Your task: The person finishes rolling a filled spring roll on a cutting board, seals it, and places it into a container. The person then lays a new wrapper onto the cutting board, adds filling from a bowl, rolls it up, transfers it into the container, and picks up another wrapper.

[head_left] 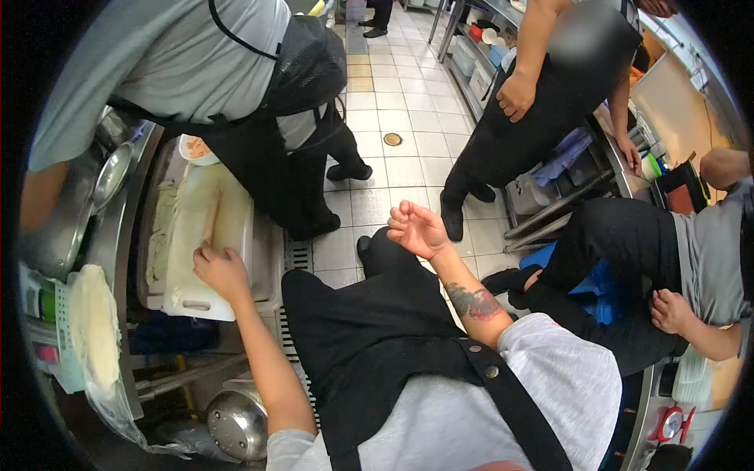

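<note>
Fingers (207, 259) of the left hand (221, 274), spread, touch a pale roll (206, 210); the right hand (417, 231) curls loosely, free.

Commercial kitchen: cutting board (179, 298), floor drain (393, 140), dial scale (671, 424), aproned workers (542, 110).

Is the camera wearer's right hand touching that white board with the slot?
Apart. The head view shows the right hand raised above the tiled floor, well clear of the white board.

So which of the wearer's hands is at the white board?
The left hand, down at the white board; the right hand is raised away from it.
</note>
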A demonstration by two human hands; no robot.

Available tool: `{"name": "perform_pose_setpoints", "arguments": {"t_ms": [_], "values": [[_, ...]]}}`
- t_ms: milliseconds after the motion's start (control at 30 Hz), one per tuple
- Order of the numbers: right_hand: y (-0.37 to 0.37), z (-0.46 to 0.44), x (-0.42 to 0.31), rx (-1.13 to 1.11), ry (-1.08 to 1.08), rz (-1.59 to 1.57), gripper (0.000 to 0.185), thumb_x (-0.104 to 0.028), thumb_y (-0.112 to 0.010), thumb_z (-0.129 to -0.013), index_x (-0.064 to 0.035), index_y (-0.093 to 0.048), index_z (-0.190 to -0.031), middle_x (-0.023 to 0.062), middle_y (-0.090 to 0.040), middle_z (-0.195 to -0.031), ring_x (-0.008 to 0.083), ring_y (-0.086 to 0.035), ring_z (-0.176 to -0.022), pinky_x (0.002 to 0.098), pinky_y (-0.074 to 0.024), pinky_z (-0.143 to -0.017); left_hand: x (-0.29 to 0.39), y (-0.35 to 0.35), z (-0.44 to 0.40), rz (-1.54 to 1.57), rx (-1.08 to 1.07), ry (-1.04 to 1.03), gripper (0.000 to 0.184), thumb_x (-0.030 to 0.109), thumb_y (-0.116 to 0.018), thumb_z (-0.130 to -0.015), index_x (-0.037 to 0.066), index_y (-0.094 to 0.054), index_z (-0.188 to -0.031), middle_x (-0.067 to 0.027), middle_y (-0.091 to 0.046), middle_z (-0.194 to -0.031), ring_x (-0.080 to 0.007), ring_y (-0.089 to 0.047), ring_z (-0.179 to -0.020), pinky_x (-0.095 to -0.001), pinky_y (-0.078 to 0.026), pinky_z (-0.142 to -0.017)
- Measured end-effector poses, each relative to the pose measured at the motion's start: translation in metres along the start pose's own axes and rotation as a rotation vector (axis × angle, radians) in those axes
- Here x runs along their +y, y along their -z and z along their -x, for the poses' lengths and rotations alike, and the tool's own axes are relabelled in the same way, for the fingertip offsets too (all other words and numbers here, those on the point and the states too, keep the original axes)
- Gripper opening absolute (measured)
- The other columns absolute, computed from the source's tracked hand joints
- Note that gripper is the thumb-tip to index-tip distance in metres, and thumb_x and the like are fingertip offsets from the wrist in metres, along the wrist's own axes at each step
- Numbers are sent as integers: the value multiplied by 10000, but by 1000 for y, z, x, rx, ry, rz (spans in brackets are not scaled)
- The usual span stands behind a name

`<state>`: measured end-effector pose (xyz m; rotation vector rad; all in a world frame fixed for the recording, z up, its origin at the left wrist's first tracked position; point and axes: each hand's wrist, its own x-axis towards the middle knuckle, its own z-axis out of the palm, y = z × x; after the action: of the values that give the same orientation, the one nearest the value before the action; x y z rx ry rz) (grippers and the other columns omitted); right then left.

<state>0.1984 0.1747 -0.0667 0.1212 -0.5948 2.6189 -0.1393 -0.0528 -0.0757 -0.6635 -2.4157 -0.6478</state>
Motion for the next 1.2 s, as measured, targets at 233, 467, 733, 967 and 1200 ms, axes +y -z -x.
{"name": "perform_pose_setpoints", "arguments": {"t_ms": [233, 467, 733, 967, 1200], "values": [[-15, 0, 4, -32, -17, 54, 232, -291, -555, -970, -67, -595, -1013, 19, -474, -881, 126, -408, -780, 274, -368, -735, 2, 9, -3, 6, -34, 29, 487, 172, -664, -784, -40, -578, -1213, -222, -552, -1201, -416, -516, -1084, -487, -402, -974], [-20, 6, 16, 26, -42, 58, 218, -280, -562, -962, -69, -613, -993, 26, -498, -879, 133, -439, -788, 268, -400, -725, -2, 3, -2, -7, -23, 27, 486, 170, -660, -785, -41, -574, -1215, -216, -547, -1198, -402, -520, -1090, -479, -396, -984], [-26, 5, 28, 32, -77, 50, 220, -276, -563, -962, -69, -622, -1010, 21, -508, -870, 134, -450, -777, 272, -406, -715, -7, 7, -4, 30, -41, 39, 493, 174, -661, -788, -44, -574, -1221, -219, -546, -1197, -407, -517, -1103, -487, -392, -990], [-18, 5, 45, 36, -144, 9, 251, -286, -568, -964, -62, -645, -1047, 10, -533, -869, 133, -489, -799, 283, -435, -732, -8, 5, -6, 71, -38, 31, 500, 174, -669, -779, -45, -578, -1220, -227, -545, -1219, -418, -519, -1101, -494, -401, -983], [24, 23, 89, 194, -295, -186, 275, -298, -575, -966, -57, -670, -1059, 11, -596, -897, 142, -525, -799, 280, -455, -720, -9, 4, -6, 52, -52, 34, 495, 181, -661, -784, -44, -583, -1217, -233, -539, -1245, -420, -520, -1108, -492, -403, -989]]}}
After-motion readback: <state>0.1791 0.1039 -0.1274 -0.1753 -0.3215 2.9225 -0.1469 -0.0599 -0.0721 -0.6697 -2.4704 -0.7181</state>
